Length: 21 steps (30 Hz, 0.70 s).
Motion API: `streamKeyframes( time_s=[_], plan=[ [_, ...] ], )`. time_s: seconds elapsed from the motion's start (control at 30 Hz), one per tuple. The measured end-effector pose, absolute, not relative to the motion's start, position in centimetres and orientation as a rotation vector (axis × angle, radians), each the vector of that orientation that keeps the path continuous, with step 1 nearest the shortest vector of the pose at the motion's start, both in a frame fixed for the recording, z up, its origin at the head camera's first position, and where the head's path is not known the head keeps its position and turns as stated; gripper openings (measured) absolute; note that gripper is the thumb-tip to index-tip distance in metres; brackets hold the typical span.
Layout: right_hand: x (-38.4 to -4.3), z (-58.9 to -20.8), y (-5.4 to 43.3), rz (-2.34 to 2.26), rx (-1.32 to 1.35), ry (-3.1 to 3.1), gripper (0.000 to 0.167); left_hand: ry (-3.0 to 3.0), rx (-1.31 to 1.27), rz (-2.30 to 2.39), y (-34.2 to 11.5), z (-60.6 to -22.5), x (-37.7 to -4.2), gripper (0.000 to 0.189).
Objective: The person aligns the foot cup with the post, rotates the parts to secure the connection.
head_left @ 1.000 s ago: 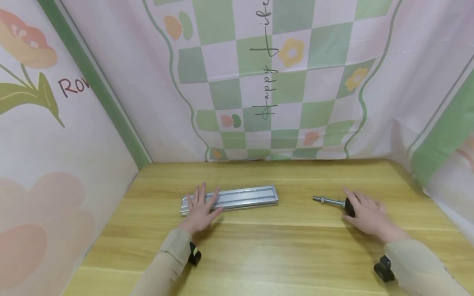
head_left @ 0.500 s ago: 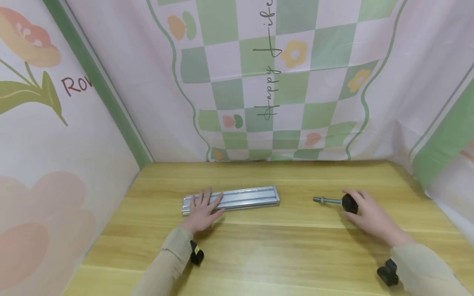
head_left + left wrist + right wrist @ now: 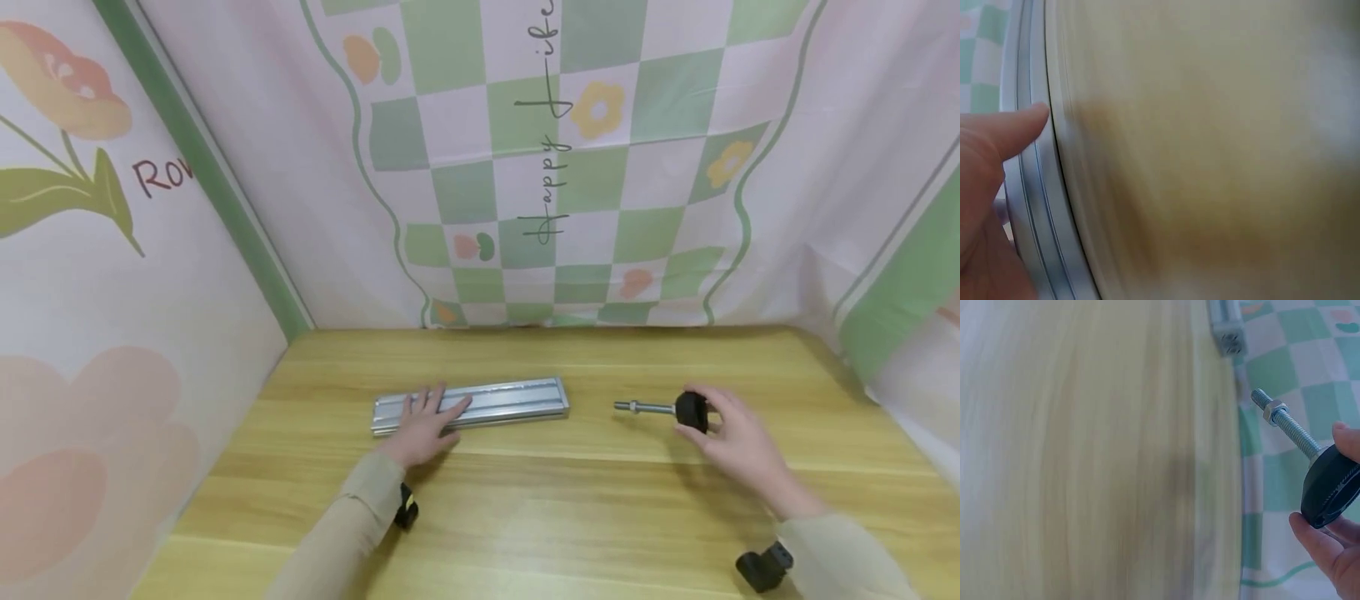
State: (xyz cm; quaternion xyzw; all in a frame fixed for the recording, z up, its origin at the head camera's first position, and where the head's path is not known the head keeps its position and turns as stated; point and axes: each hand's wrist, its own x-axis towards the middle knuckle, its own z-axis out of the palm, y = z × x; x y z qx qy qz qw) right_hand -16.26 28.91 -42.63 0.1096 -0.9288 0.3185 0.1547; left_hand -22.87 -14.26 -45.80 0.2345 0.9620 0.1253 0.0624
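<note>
A silver aluminium profile (image 3: 517,400) lies lengthwise on the table, left of the middle. My left hand (image 3: 423,429) rests on its left part, fingers spread and fairly straight across the top. In the left wrist view the thumb (image 3: 1022,125) lies against the profile's grooved side (image 3: 1038,194). To the right, my right hand (image 3: 738,442) pinches the black round base of a levelling foot (image 3: 690,411) between thumb and fingers. Its threaded stud (image 3: 1297,434), carrying a hex nut (image 3: 1275,411), points left toward the profile's end. The foot appears raised off the table.
The wood-grain table (image 3: 540,517) ends at a hanging checkered cloth (image 3: 525,192) at the back. Printed cloths also hang at the left (image 3: 90,400) and right sides. A small black camera sits at each wrist.
My right hand has gripped the levelling foot's base and moved it slightly left, showing more of the base. My left hand has slid a little right along the profile.
</note>
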Motion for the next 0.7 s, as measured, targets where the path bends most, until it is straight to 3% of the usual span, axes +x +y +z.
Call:
streamKeyframes(
  time_s=[0.43, 0.7],
  plan=[
    [-15.4, -42.4, 27.0, 1.446, 0.070, -2.602, 0.054, 2.914, 0.867, 0.306, -10.9, -45.6, -24.4, 0.055],
    [-15.1, -41.2, 26.2, 1.617, 0.069, -2.591, 0.054, 2.859, 0.865, 0.249, -10.5, -45.5, -24.1, 0.058]
  ],
)
